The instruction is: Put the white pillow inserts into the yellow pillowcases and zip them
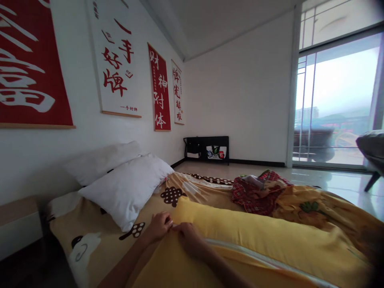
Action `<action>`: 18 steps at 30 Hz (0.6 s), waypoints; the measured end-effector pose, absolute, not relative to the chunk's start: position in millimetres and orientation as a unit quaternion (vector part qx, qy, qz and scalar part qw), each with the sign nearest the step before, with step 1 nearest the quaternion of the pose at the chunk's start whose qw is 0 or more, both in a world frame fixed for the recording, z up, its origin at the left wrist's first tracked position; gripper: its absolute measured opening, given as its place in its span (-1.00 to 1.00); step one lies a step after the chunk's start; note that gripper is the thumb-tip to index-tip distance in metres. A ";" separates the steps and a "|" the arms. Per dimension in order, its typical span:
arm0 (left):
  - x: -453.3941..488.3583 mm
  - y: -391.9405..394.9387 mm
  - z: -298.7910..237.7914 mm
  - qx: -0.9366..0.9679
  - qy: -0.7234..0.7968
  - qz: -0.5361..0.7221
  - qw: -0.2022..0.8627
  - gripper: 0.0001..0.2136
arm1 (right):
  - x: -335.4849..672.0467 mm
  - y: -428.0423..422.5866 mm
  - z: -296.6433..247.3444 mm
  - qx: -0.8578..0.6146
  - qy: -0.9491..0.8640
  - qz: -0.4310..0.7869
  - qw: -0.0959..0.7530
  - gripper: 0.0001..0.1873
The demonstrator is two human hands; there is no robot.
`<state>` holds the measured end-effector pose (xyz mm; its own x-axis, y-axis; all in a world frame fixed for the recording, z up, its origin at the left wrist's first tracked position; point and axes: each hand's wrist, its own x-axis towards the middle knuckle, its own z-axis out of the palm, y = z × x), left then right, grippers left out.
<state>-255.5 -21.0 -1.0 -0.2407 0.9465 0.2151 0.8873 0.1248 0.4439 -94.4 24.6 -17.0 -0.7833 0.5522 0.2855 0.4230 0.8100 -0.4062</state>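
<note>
The yellow quilt [246,224] lies across the near right part of the bed, over a tan sheet [109,242] with brown and white figures. Its far part forms a long, plump roll, and a pale strip [261,259] runs along the near side of that roll toward the lower right. Both hands meet at the quilt's left end, close together. The right hand [189,239] lies on the yellow cloth, its fingers bent and pinching the quilt near the corner. The left hand [161,225] is just beside it, its fingers curled in toward the thumb at the quilt's edge; I cannot tell whether cloth is caught between them. Near the wall, a white pillow [129,188] leans on another pillow [97,162] behind it. Beyond the roll, a red plaid cloth [255,196] sits in a rumpled heap, touching an ochre cloth [321,202] with a green motif. A black rack [207,141] stands on the pale floor [324,176] by the far corner, with a printed bag [216,152] at its front. Red and white scrolls [162,96] hang along the left wall. At the right are a glass door [339,92] and part of a grey chair [372,148].
</note>
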 end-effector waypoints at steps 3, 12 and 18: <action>-255.7 -19.6 0.4 0.600 0.755 0.250 0.085 -0.89 | -93.9 25.0 -19.9 -0.275 -0.907 0.219 0.234 -0.56; -240.5 -14.2 3.0 0.620 0.734 0.246 0.131 -0.87 | -90.9 19.4 -21.8 -0.263 -0.931 0.163 0.195 -0.64; -253.7 -26.8 -2.8 0.614 0.756 0.210 0.089 -0.85 | -87.5 15.9 -26.6 -0.214 -0.959 0.100 0.157 -0.63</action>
